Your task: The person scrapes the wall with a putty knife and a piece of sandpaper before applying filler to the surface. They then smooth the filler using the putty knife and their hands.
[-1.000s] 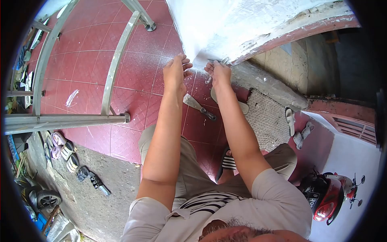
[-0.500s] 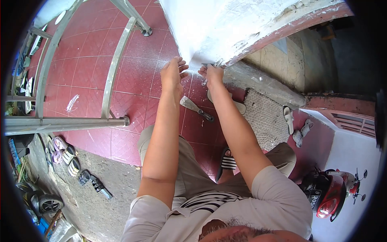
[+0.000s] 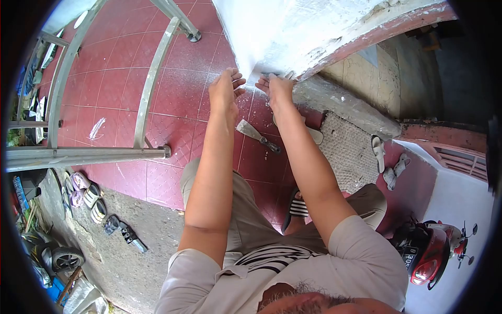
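The lower corner of a white wall is just beyond both hands. My left hand hovers left of the corner, fingers half bent and apart, holding nothing. My right hand is at the wall base with its fingers bent around what looks like a small grey sheet, mostly hidden between fingers and wall. A putty knife with a whitish blade and dark handle lies on the red floor tiles below the hands. White dust and crumbs are scattered on the tiles around the corner.
A metal frame with tubular legs stands on the left. A grey step and a woven mat are on the right, with sandals beyond. More footwear lies lower left. A red motorbike stands lower right.
My right hand has shifted slightly up along the wall base. My left hand has stayed nearly in place beside the corner. The whole view has moved a little.
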Demonstrator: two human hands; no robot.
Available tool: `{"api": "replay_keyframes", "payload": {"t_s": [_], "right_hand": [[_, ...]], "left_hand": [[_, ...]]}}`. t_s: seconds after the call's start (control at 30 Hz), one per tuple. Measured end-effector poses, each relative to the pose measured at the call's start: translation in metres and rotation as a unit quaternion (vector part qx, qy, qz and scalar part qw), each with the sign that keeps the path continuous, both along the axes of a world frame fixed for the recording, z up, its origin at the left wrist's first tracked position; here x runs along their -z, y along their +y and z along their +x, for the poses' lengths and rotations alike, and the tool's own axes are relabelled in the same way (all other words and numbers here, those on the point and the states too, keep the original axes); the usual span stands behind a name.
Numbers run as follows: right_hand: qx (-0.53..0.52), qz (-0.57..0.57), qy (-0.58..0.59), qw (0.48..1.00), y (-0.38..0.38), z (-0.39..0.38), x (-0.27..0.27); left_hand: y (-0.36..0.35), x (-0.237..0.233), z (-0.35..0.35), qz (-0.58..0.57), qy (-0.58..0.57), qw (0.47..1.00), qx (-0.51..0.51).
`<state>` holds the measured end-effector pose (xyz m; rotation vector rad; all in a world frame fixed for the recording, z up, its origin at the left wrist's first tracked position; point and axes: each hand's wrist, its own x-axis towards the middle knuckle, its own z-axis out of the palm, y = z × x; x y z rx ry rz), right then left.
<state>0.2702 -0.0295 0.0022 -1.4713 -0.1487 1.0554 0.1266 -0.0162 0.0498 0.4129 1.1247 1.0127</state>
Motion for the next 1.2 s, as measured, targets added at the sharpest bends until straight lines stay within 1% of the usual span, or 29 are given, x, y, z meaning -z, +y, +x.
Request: {"api": "replay_keyframes", "payload": {"t_s": [0.03, 0.07, 0.17, 0.23, 0.3, 0.37, 0.47, 0.53, 0.63, 0.67, 0.7, 0.73, 0.8, 0.87, 0.93, 0.97, 1.03, 1.1, 1.17, 1.2], "right_hand": [[0.000, -0.030, 0.025, 0.999, 0.005, -0.001, 0.016], [-0.004, -0.043, 0.007, 0.999, 0.009, -0.003, 0.027], [0.011, -0.036, 0.032, 0.999, 0.016, -0.002, 0.050], [0.009, -0.052, 0.029, 0.998, 0.008, 0.000, 0.063], [-0.001, -0.054, 0.030, 0.998, 0.012, -0.002, 0.072], [-0.006, -0.009, 0.043, 0.999, 0.015, -0.006, 0.074], [-0.010, -0.031, 0.052, 0.998, 0.018, -0.009, 0.084], [-0.021, -0.033, 0.096, 0.995, 0.018, -0.006, 0.086], [-0.017, -0.003, 0.118, 0.993, 0.021, -0.007, 0.088], [-0.015, -0.005, 0.118, 0.993, 0.017, -0.012, 0.076], [-0.003, 0.022, 0.128, 0.992, 0.015, -0.017, 0.063], [0.009, 0.049, 0.136, 0.989, 0.015, -0.019, 0.064], [0.035, 0.018, 0.143, 0.989, 0.016, -0.019, 0.075], [0.049, 0.000, 0.150, 0.987, 0.026, -0.019, 0.071], [0.037, -0.002, 0.105, 0.994, 0.022, -0.012, 0.066], [0.036, -0.005, 0.104, 0.994, 0.015, -0.007, 0.058], [0.083, 0.002, 0.085, 0.993, 0.002, 0.005, 0.051], [0.092, -0.011, 0.086, 0.992, -0.004, 0.016, 0.062], [0.048, -0.016, 0.058, 0.997, 0.002, 0.022, 0.055], [0.044, -0.014, 0.056, 0.997, 0.002, 0.027, 0.052]], "left_hand": [[-0.001, -0.003, 0.000, 0.002, 0.003, 1.000, 0.000], [-0.001, -0.005, 0.000, 0.001, 0.006, 1.000, 0.003], [0.000, -0.001, -0.006, 0.000, 0.010, 1.000, 0.005], [-0.004, 0.004, -0.003, 0.000, 0.003, 1.000, 0.009], [0.001, 0.004, -0.005, -0.003, -0.003, 1.000, 0.000], [0.002, -0.003, -0.006, -0.001, 0.003, 1.000, 0.000], [-0.001, 0.002, -0.006, 0.001, 0.001, 1.000, 0.001], [-0.003, 0.000, -0.003, 0.002, 0.003, 1.000, 0.007], [-0.002, -0.001, -0.006, 0.002, 0.002, 1.000, 0.005], [-0.002, 0.000, -0.006, 0.002, -0.001, 1.000, 0.004], [0.000, 0.001, -0.007, 0.000, -0.002, 1.000, 0.004], [0.002, 0.002, -0.007, 0.003, 0.002, 1.000, -0.001], [-0.003, 0.004, -0.004, 0.001, 0.009, 1.000, 0.005], [0.000, 0.003, -0.004, -0.001, 0.007, 1.000, 0.015], [0.001, 0.003, -0.007, 0.002, 0.002, 1.000, 0.010], [0.001, 0.004, -0.008, 0.004, -0.004, 1.000, 0.004], [0.003, 0.005, -0.008, 0.001, 0.001, 1.000, 0.000], [0.001, 0.007, -0.005, -0.002, 0.002, 1.000, 0.004], [0.004, 0.005, -0.001, -0.006, -0.008, 1.000, 0.014], [0.008, 0.006, -0.001, -0.004, -0.010, 1.000, 0.011]]}}
